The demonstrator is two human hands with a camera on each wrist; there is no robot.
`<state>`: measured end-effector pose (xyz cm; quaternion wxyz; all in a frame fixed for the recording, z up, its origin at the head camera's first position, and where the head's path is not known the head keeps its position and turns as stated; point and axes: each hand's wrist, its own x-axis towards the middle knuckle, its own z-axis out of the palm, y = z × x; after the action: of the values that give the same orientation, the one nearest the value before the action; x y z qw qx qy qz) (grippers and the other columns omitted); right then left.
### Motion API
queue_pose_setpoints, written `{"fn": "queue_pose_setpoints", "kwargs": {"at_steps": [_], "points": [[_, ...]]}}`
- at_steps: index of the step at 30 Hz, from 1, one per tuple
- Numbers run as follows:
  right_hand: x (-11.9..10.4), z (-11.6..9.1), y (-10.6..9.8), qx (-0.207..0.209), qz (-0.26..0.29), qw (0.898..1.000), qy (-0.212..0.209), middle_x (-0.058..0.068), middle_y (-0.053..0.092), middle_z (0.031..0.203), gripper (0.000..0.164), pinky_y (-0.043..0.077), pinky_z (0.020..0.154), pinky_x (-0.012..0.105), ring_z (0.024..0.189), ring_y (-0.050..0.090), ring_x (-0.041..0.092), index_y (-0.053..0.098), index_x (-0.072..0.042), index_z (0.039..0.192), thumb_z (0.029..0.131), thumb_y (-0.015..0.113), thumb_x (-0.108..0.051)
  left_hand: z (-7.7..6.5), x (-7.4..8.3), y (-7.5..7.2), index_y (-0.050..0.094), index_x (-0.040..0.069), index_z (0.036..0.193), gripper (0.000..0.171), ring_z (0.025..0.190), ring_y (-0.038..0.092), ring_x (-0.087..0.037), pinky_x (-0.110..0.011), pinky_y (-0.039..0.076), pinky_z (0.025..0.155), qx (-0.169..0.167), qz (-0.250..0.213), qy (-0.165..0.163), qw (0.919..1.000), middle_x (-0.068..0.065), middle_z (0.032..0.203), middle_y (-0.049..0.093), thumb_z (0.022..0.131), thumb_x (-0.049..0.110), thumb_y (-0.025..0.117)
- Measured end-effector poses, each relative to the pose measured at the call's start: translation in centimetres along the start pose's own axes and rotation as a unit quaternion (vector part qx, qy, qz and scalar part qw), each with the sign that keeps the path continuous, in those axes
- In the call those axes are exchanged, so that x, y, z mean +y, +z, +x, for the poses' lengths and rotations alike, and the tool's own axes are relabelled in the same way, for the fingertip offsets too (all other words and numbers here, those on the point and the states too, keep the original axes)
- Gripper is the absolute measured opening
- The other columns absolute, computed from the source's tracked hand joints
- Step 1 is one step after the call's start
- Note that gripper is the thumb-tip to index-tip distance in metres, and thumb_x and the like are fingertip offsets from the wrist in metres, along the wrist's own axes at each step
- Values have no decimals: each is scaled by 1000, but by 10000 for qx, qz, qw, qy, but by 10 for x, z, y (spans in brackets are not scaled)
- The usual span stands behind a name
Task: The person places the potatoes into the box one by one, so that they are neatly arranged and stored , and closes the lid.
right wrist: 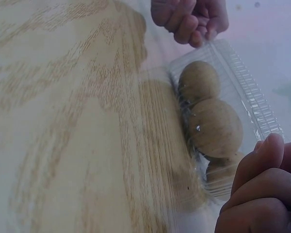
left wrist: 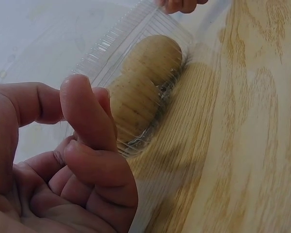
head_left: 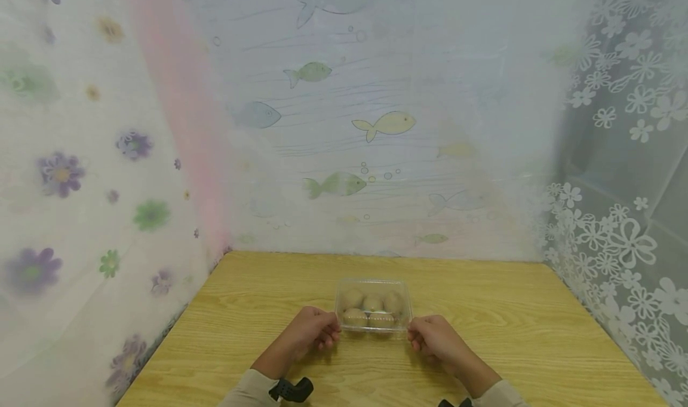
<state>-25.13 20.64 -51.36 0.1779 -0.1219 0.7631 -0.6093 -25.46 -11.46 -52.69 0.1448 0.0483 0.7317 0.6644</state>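
Observation:
A clear plastic clamshell box (head_left: 374, 329) holds several round, light-brown potatoes (head_left: 373, 303), and its lid lies over them. My left hand (head_left: 316, 328) pinches the near left corner of the rim between thumb and index finger. At the opposite near corner, the thumb and fingers of my right hand (head_left: 434, 339) pinch the rim. Two of the potatoes (left wrist: 153, 59) show through the ribbed side wall in the left wrist view. From the right wrist, the box wall (right wrist: 245, 82) runs between both hands, with potatoes (right wrist: 216, 127) low inside it.
The box is over the middle of a wood-grain table (head_left: 242, 293). A sheet printed with fish (head_left: 335, 184) hangs behind the table. Flower-patterned sheets (head_left: 61, 174) stand along its left and right sides. Dark wrist straps (head_left: 292, 389) sit near the beige sleeves (head_left: 249, 389).

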Motion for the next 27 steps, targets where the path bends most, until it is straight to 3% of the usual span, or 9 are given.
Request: {"fn": "queue_pose_setpoints", "kwargs": {"at_steps": [9,27], "points": [[2,1,0,-34,-4,10000,-6,-1,57,65,30,27,43,19,46,29,5,64,-1,82,101,52,-20,0,-1,-1,74,-5,84,24,52,57,-6,-22,43,49,12,32,-12,10000,0,66,68,91,16,64],[3,1,-1,-108,68,9999,6,-2,58,66,31,28,43,18,45,29,3,65,2,85,101,52,-21,0,-1,-2,75,-3,82,23,52,56,-6,-22,44,50,-37,93,27,9999,0,67,69,90,16,64]]}}
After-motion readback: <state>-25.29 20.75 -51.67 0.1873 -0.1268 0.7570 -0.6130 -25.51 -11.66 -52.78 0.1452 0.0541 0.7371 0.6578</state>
